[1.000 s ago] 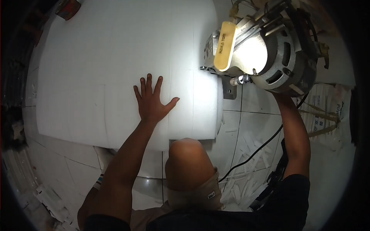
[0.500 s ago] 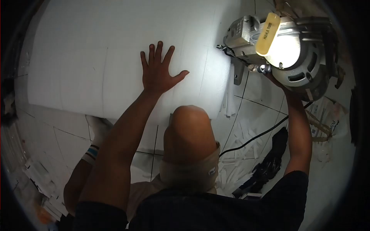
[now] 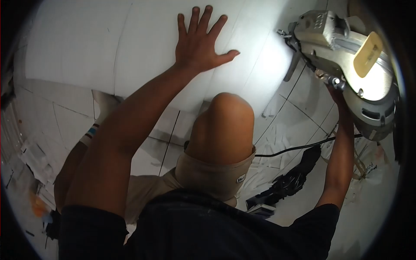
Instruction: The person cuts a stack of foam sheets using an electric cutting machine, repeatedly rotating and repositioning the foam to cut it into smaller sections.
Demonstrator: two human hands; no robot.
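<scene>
My left hand [image 3: 197, 45] lies flat on a wide white sheet of material [image 3: 143, 52], with its fingers spread. At the upper right, my right hand [image 3: 337, 96] is at the near side of a silver electric cutting machine [image 3: 323, 45], which has a round motor housing and a yellow tag plate [image 3: 368, 54]. Its fingers seem wrapped round the machine's handle, mostly hidden beneath the body. The machine stands at the right edge of the sheet, and a bright light shines from it over the surface.
A black cable [image 3: 299, 152] runs from the machine across the tiled floor. White offcut strips [image 3: 277, 134] and a crumpled black plastic bag [image 3: 292, 180] lie beside my bent knee [image 3: 232, 108]. Printed plastic wrapping [image 3: 368, 167] lies at the right, more scraps at the left.
The whole view has shifted, so the sheet and my knee sit higher. The machine and my right hand appear farther right, with the machine tilted differently. My left hand stays flat on the sheet.
</scene>
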